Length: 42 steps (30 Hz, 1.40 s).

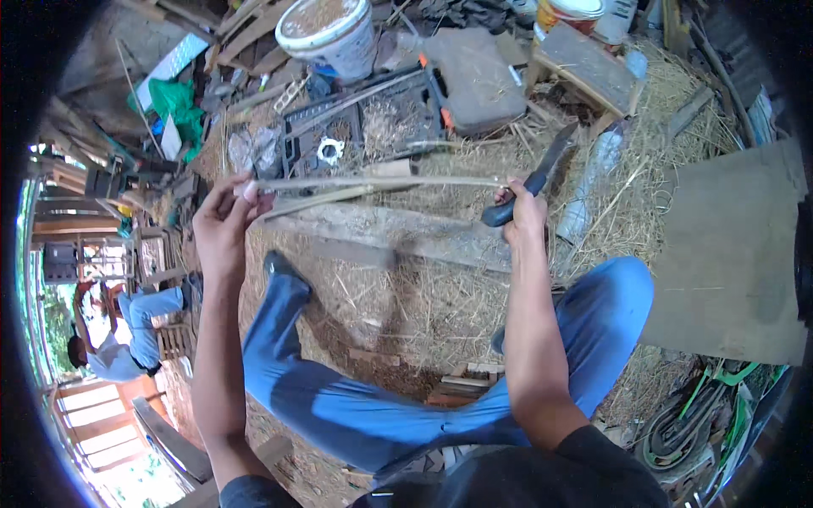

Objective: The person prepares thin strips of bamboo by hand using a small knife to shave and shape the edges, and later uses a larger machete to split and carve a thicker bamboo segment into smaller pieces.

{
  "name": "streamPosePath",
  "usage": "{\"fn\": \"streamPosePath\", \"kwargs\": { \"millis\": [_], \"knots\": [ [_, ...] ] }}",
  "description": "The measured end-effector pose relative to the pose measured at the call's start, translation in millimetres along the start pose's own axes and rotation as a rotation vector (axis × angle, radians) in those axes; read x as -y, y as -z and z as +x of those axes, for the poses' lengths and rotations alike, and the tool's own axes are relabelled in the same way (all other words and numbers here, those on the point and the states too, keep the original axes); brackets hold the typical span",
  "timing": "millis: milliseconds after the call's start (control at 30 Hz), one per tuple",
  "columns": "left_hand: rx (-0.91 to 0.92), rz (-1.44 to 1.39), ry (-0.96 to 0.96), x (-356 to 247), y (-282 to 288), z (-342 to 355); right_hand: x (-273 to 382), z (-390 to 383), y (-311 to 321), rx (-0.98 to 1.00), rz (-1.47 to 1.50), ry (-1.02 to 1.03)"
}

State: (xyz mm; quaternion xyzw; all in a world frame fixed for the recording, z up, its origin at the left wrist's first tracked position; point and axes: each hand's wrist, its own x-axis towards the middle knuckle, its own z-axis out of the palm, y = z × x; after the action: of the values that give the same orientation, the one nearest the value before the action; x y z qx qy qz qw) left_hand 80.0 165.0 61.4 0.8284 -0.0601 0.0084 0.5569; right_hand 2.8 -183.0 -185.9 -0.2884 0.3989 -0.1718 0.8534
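Note:
My left hand (227,218) pinches one end of a long, thin pale strip (381,181), which looks like split bamboo or wood. Stretched level in front of me, the strip runs across to my right hand (525,213). That hand is closed around a knife (535,182) with a dark handle, its broad blade pointing up and away to the right. The strip's right end meets the fingers of the right hand beside the handle. Below the strip, a second pale strip (326,200) slants up to the right. A weathered wooden plank (398,233) lies on the ground underneath.
Straw and shavings (432,296) cover the ground. Beyond lie a white bucket (326,42), a black crate (360,114), a grey case (474,80) and a small wooden stool (589,68). A brown board (728,254) is at right. Another person (127,351) sits far left.

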Motion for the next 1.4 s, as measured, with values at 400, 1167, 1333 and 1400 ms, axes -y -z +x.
{"fn": "streamPosePath", "kwargs": {
  "millis": [400, 1167, 1333, 1400],
  "knots": [
    [-0.151, -0.095, -0.187, 59.2, 4.7, -44.1, -62.7, -13.9, 4.2, -0.043, -0.536, 0.035],
    [-0.205, -0.099, -0.193, 100.5, -48.9, -73.5, -92.6, -154.1, 23.4, 0.557, -1.059, 0.184],
    [-0.208, 0.017, -0.274, 102.4, -52.6, -78.2, -86.8, -170.8, 8.8, 0.685, -1.208, 0.300],
    [-0.202, 0.014, -0.253, 100.0, -54.0, -80.5, -84.1, -180.0, 4.6, 0.718, -1.174, 0.230]
  ]
}}
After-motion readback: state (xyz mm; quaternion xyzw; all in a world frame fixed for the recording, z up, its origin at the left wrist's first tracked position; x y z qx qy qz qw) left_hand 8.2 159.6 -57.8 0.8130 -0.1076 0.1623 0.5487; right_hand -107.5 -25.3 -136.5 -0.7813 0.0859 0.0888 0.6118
